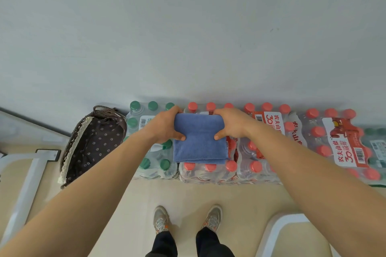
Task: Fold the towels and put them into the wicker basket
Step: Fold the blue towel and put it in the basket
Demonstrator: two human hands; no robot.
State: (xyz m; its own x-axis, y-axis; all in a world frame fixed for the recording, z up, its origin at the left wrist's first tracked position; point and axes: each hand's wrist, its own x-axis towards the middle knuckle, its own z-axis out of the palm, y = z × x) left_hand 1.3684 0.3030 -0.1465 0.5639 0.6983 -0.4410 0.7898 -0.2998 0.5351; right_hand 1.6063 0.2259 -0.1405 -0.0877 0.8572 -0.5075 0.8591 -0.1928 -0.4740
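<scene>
Gripping folded towel (199,137) by both sides, left hand (167,125) and right hand (229,125), to hold layers together. Held flat over bottle packs (211,171) beneath fingers. Next, likely: into basket (92,142), left of left fingers.

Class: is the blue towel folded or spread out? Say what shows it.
Folded. The blue towel is a compact rectangle, layered edges showing at its near end, gripped by left hand and right hand.
</scene>
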